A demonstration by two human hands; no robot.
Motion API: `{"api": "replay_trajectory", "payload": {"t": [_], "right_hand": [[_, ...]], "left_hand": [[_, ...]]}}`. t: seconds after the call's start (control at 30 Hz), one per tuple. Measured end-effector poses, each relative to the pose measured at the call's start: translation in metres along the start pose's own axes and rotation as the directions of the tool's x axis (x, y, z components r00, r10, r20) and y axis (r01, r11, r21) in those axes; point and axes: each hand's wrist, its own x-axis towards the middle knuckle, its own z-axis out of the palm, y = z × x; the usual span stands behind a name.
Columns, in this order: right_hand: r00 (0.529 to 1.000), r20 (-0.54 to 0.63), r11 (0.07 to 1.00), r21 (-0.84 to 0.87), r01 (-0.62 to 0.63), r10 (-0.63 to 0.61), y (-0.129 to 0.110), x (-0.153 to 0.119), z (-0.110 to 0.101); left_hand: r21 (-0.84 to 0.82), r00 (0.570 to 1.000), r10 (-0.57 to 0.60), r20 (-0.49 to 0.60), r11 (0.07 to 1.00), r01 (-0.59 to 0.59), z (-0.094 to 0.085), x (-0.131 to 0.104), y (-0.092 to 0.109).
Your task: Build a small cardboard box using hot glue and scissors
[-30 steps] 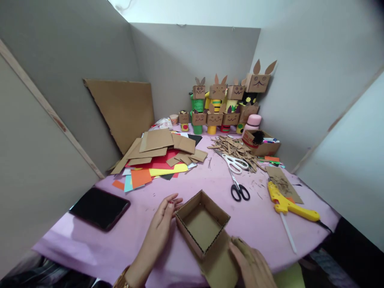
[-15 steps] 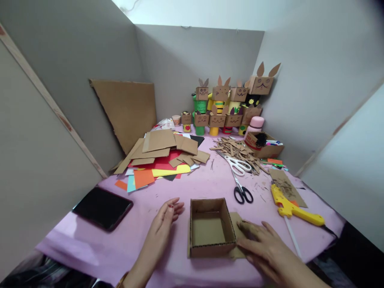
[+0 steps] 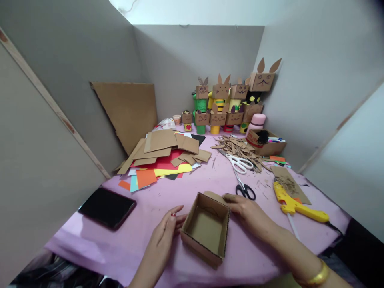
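While the left hand [image 3: 164,236] lies about where it did half a second back, flat and relaxed on the pink tablecloth [image 3: 120,244] with its fingertips now touching the near-left side of the cardboard box [image 3: 206,228], the right hand [image 3: 249,212] has swung around. Earlier it was pressing on a cardboard flap at the box's right side; now it's at the far-right corner, fingers spread and laid over the flap [image 3: 214,197] behind the box, not really gripping anything.

The box itself has turned too. It sat square to the camera before, now it's rotated so a corner points toward the person, open side up, front-middle of the table between both hands.

Other stuff hasn't budged: black phone [image 3: 107,208] to the left, black-handled scissors [image 3: 244,189] just past the right hand, yellow glue gun [image 3: 295,206] further right, the pile of coloured paper and cardboard sheets [image 3: 163,156] behind.
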Motion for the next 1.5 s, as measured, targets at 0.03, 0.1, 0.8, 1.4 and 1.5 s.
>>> {"api": "replay_trajectory", "payload": {"t": [0.03,0.1,0.8,1.4,1.5], "right_hand": [[1.0,-0.025,1.0,0.005,-0.017,0.017,0.002,0.004,0.004],[0.995,-0.082,0.998,0.019,-0.06,0.062,0.007,0.006,0.013],[0.9,-0.147,0.778,0.572,-0.26,0.41,-0.014,-0.031,0.039],[0.958,0.001,0.409,0.904,-0.124,0.288,-0.03,-0.035,0.032],[0.952,-0.001,0.422,0.896,-0.135,0.306,-0.03,-0.038,0.032]], "left_hand": [[-0.009,1.0,-0.012,0.0,1.0,0.012,0.001,-0.003,-0.001],[-0.025,0.999,-0.029,-0.035,0.999,0.028,0.004,-0.011,-0.001],[-0.065,0.999,-0.046,0.002,0.997,0.046,0.013,-0.028,-0.006],[-0.032,0.871,0.17,0.461,0.984,-0.175,0.015,0.006,0.022],[-0.049,0.861,0.164,0.481,0.986,-0.16,0.014,0.006,0.02]]}}
